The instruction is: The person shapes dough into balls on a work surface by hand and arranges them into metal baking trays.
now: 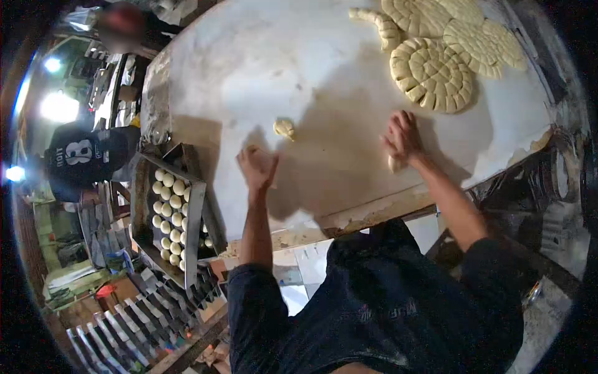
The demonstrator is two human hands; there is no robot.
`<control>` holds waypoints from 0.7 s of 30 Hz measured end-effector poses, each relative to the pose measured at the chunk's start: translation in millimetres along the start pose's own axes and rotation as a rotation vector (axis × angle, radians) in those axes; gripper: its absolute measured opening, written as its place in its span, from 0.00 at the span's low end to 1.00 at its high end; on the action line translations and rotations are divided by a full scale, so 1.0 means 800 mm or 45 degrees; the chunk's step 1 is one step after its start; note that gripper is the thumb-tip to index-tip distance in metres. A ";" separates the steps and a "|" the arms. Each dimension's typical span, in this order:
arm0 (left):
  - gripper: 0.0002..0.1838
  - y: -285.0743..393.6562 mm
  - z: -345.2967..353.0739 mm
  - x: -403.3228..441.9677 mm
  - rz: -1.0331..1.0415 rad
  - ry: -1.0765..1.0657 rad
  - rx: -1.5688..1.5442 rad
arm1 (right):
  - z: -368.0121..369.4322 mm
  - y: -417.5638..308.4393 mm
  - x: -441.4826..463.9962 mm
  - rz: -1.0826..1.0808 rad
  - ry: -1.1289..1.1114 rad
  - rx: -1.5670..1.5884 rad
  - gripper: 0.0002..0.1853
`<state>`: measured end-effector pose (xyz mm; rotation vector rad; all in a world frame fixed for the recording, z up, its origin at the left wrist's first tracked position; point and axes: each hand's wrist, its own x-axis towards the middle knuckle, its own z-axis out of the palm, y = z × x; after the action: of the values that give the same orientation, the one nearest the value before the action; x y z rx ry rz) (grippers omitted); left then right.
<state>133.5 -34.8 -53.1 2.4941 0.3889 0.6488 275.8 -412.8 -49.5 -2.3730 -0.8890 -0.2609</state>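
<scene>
Over the floury table (249, 68), my left hand (257, 167) is held with its fingers apart and nothing in it. Just beyond it lies a small lump of dough (284, 128), not touched by either hand. My right hand (402, 138) is at the right with its fingers curled; a pale piece of dough (395, 164) shows at the edge of the palm, partly hidden by the hand. Beyond my right hand lies a coiled round of cut dough pieces (431, 75), with more coils behind it.
A metal tray (197, 218) with several dough balls (177, 202) stands at the table's left edge. A person in a dark shirt (87, 156) is at the far left, and another person (121, 28) is at the top left. Racked trays (118, 333) are at the lower left.
</scene>
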 end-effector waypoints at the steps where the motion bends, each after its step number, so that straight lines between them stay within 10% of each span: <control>1: 0.27 0.023 0.045 0.001 -0.220 -0.211 -0.206 | 0.024 -0.019 0.013 0.038 -0.013 0.077 0.14; 5: 0.15 0.111 0.052 -0.072 -0.062 -0.293 0.087 | 0.054 -0.073 -0.034 -0.291 -0.171 0.176 0.13; 9: 0.25 -0.055 0.020 -0.194 0.366 -0.287 0.204 | 0.012 -0.006 -0.065 -0.618 -0.322 0.121 0.10; 17: 0.14 0.067 0.046 0.008 -0.304 0.026 0.059 | 0.062 -0.067 0.070 -0.011 -0.240 0.195 0.08; 21: 0.10 0.078 0.008 -0.068 -0.115 -0.075 0.130 | 0.057 -0.067 0.005 -0.289 -0.403 0.196 0.06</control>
<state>99.4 -110.4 -43.1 2.5684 0.5212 0.5302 243.0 -351.2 -60.5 -2.2040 -1.2806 0.0982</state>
